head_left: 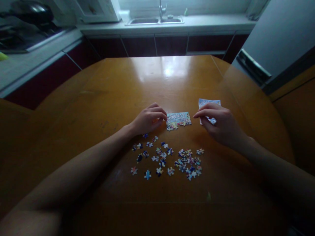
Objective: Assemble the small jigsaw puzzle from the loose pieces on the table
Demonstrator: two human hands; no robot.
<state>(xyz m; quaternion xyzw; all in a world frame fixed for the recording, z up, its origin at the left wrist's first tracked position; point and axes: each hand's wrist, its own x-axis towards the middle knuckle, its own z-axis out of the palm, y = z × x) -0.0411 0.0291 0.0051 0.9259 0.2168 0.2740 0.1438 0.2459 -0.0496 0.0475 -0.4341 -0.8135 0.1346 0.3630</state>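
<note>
A partly assembled jigsaw puzzle (178,121) lies on the table, its lower edge uneven with colourful pieces. My left hand (152,117) is at the puzzle's left edge, fingers bent and closed, fingertips against that edge. To the right of the puzzle, my right hand (219,123) hovers with index finger and thumb apart; nothing shows between them. Beneath that hand lies a printed picture sheet (209,101), partly covered by the fingers. Nearer to me are several loose jigsaw pieces (162,154), and a denser pile of pieces (188,162) sits to their right.
The glossy wooden table (110,85) has a rounded outline. Beyond it runs a counter with a sink (145,21) and faucet (161,11). A wok (31,13) stands on the stove at the far left. A pale fridge (278,39) is at the right.
</note>
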